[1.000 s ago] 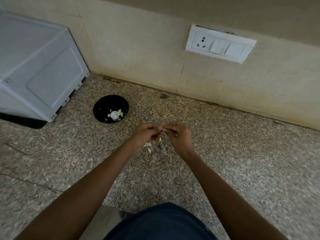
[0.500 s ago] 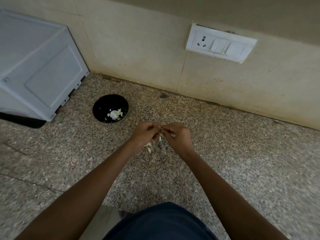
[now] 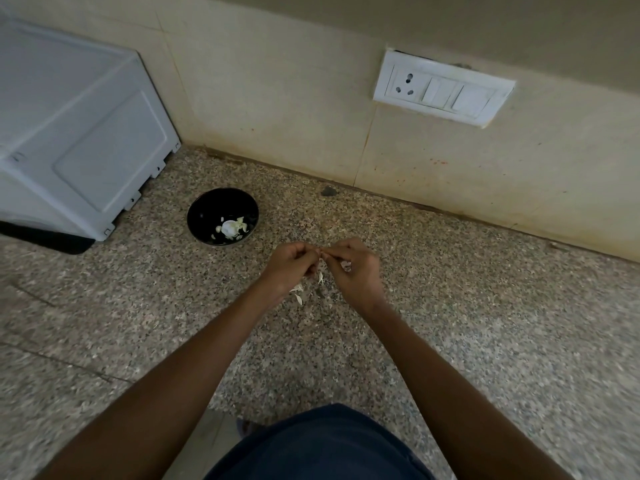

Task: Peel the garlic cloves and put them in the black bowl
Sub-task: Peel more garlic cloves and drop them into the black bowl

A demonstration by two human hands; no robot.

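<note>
My left hand point(image 3: 292, 263) and my right hand point(image 3: 353, 268) meet fingertip to fingertip above the speckled granite counter point(image 3: 485, 323). Both pinch a small garlic clove point(image 3: 320, 252) that is almost hidden by the fingers. A bit of white skin point(image 3: 346, 265) shows inside my right hand's curled fingers. The black bowl point(image 3: 207, 216) stands up and to the left of my hands, with white garlic pieces point(image 3: 230, 228) in it. Loose peel scraps point(image 3: 298, 293) lie on the counter under my hands.
A white appliance point(image 3: 76, 133) stands at the far left, close to the bowl. A tiled wall with a white switch-and-socket plate point(image 3: 441, 88) runs along the back. The counter's front edge point(image 3: 194, 427) is near my body.
Both hands stay together on the clove, with only small shifts of the fingers. The bowl and peel scraps have not moved.
</note>
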